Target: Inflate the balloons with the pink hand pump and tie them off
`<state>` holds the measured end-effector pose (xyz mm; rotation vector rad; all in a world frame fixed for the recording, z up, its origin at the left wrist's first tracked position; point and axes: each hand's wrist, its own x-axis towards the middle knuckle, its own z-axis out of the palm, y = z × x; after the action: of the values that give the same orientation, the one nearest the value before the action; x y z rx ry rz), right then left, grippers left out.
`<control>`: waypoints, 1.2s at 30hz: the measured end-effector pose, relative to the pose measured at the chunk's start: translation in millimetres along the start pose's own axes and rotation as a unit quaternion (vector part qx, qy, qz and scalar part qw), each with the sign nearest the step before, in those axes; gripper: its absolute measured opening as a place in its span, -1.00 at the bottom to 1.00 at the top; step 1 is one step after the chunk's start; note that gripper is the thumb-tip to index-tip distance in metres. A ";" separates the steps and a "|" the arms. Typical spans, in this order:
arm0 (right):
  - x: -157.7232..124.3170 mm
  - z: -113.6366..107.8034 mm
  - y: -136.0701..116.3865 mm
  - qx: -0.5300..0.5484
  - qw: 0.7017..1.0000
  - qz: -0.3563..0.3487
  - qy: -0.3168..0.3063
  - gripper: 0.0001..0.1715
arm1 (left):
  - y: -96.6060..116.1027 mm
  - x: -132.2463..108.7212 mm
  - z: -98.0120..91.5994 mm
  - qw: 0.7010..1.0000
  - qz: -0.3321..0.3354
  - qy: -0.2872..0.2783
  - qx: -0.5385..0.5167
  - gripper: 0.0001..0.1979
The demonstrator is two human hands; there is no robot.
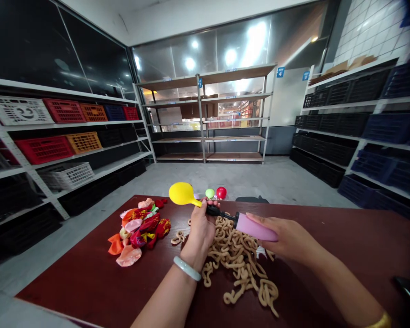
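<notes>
Swollen and glossy, the yellow balloon (pixel 181 194) sits up front, out past the left fingertips, its round end pointing away to the left and its neck running back to the thumb. The join hides there, but the neck seems to be on the tip of the pump (pixel 254 227), pinched, I'd judge, so it can't slip off or leak.

The left hand (pixel 204 224) has its fingers curled tight around the pump's black front end, thumb up by the balloon's neck. Over on the other end, the right hand (pixel 284 234) is clamped on the pink barrel, fingers along the top. Black rod shows between the two grips, so the pump stands drawn out; one hand steadies, it seems, while the other has the leverage for the stroke.

Right underneath, tan strands (pixel 237 255) lie in a tangled heap on the table (pixel 89 282), straight in front of the body. Off to the left, well clear of the forearm and its bangle (pixel 187 269), a heap of limp balloons (pixel 140 228), bunched, perhaps, for easy reach. Beyond the far edge, a green balloon (pixel 210 193) and a red balloon (pixel 221 192) peek up side by side, and farther back stand shelves (pixel 181 157).
</notes>
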<state>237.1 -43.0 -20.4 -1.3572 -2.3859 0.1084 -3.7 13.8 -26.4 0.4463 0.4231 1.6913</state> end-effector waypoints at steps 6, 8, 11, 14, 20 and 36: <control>5.3 11.2 -15.4 0.041 0.999 -0.011 0.009 -0.19 | -7.9 -15.8 9.5 0.999 -0.042 -0.021 0.019 -0.90; 6.1 14.7 -18.6 0.055 0.998 -0.010 0.013 -0.19 | -9.1 -16.4 8.9 0.999 -0.039 -0.022 0.022 -0.86; 6.8 20.7 -21.6 0.064 0.998 -0.005 0.022 -0.17 | -10.9 -15.3 7.2 0.999 -0.023 -0.020 0.013 -0.86; 7.4 25.1 -22.6 0.068 0.997 -0.005 0.021 -0.14 | -8.8 -13.8 7.1 0.999 -0.001 -0.045 -0.003 -0.86; 6.4 14.3 -12.1 0.087 0.996 -0.016 -0.009 -0.13 | 19.9 -0.8 4.5 0.999 0.027 -0.038 -0.005 -0.86; 2.0 1.5 1.6 0.127 0.992 -0.007 -0.025 -0.12 | 12.6 4.5 -0.2 0.999 0.029 -0.019 -0.008 -0.90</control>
<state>236.9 -40.3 -21.6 -1.2304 -2.3256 0.4317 -15.1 16.2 -19.9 0.4824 0.3715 1.7378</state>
